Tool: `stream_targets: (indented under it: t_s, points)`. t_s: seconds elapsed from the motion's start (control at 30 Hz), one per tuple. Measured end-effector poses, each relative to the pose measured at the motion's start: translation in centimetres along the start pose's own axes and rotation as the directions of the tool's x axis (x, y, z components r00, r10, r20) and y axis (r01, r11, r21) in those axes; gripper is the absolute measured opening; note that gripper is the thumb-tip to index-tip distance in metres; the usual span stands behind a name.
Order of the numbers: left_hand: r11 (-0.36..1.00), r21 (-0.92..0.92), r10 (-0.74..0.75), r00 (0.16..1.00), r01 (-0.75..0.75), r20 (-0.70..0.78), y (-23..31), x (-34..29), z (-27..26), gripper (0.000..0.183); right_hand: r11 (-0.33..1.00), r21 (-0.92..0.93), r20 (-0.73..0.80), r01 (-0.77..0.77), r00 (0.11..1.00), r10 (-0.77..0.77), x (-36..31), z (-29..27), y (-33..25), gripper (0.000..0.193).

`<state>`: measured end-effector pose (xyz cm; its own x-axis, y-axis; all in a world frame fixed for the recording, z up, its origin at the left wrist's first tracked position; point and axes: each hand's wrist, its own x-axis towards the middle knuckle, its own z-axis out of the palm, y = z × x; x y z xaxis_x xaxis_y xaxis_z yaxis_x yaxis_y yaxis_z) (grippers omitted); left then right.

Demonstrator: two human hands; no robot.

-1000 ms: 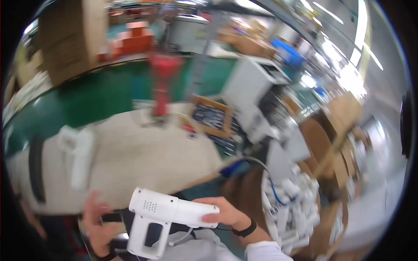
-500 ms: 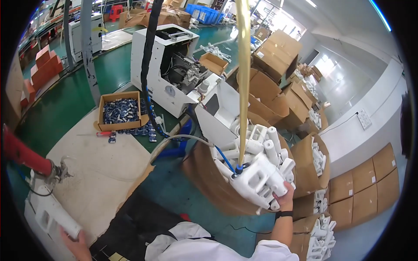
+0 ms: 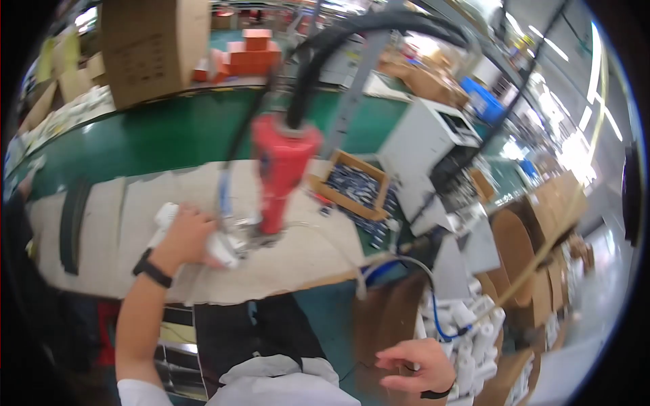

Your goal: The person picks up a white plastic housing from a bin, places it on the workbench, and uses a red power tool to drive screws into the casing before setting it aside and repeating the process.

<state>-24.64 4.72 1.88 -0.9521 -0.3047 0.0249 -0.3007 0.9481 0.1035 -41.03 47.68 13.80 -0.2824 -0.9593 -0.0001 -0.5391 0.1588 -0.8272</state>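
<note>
A white plastic housing (image 3: 222, 249) is at the counter (image 3: 321, 264), beneath the left hand (image 3: 184, 237), whose fingers curl around it; the right hand (image 3: 421, 365), fingers parted, is well apart, near heaped white parts (image 3: 479, 348).

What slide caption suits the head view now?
Left hand on a white housing beside a red tool; right hand open near piled white parts.

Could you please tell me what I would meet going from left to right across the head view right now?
Black strip → left hand on a white part → red tool → parts box → right hand → open carton.
</note>
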Motion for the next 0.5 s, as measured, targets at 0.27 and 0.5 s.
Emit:
stream_targets:
  t_s: [0.27,0.5]
  points:
    - [0.971,-0.034,-0.234,0.972,0.235,0.01,0.4,0.0,1.7,0.062,0.9,0.14,-0.646,0.413,0.727,-0.233,27.0,9.3,-5.0,0.063]
    - [0.951,-0.101,-0.296,0.954,0.292,-0.032,0.9,0.3,1.7,0.049,0.719,0.425,-0.602,0.55,0.765,-0.229,34.4,11.1,-4.2,0.028]
